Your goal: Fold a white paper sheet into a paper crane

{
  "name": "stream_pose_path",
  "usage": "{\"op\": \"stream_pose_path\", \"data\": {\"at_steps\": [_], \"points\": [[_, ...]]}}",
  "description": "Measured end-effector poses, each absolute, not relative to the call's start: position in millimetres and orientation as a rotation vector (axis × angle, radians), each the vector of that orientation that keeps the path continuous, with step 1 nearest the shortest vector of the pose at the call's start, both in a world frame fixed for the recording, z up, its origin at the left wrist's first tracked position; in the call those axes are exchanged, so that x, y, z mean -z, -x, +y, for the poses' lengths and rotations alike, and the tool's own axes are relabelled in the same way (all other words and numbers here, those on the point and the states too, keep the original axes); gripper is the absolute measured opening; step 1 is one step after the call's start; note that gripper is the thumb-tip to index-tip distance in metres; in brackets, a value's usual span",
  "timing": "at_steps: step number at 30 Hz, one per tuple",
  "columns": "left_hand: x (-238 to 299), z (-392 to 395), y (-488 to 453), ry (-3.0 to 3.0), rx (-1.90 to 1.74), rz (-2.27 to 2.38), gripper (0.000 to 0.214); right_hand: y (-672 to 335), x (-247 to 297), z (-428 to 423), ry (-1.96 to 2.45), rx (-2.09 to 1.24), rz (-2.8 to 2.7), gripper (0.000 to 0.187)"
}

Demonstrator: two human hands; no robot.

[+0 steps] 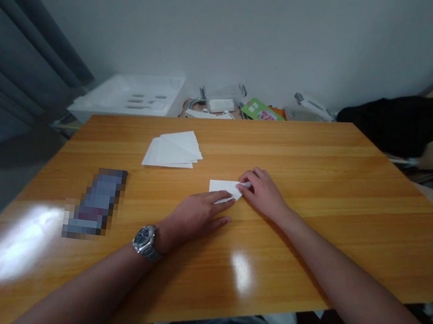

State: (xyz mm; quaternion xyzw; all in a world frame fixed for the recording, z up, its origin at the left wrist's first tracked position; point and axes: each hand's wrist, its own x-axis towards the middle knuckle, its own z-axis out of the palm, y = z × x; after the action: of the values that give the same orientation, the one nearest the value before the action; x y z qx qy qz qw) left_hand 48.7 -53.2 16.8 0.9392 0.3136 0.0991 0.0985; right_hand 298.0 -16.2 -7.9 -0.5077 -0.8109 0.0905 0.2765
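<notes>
1. Far left: grey curtain [11,63].
2. Left side of the wooden table [354,200]: pixelated dark oblong object [99,197], lying flat, details masked.
3. Behind table's far edge: white tray [162,87].
4. Metal-banded watch [145,241] on left wrist.
5. Loose white sheets [174,149], overlapping, beyond the left hand and apart from it.
6. Left hand [200,215]: palm down, fingers extended over the paper, not gripping.
7. White paper [221,186]: on the table between both hands, right end slanted, seemingly folded; fingers hide part of it.
8. Green booklet [262,110] behind table.
9. Right hand [262,191]: thumb and fingers pinch the paper's right end.
10. Far right: black cloth [395,121].
</notes>
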Motion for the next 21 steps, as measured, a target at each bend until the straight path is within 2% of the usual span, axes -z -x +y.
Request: {"op": "stream_pose_path", "data": {"at_steps": [21], "points": [[-18.6, -48.2, -45.0, -2.659, -0.359, 0.893, 0.044, -293.0, 7.7, -17.4, 1.439, -0.211, -2.149, 0.011]]}}
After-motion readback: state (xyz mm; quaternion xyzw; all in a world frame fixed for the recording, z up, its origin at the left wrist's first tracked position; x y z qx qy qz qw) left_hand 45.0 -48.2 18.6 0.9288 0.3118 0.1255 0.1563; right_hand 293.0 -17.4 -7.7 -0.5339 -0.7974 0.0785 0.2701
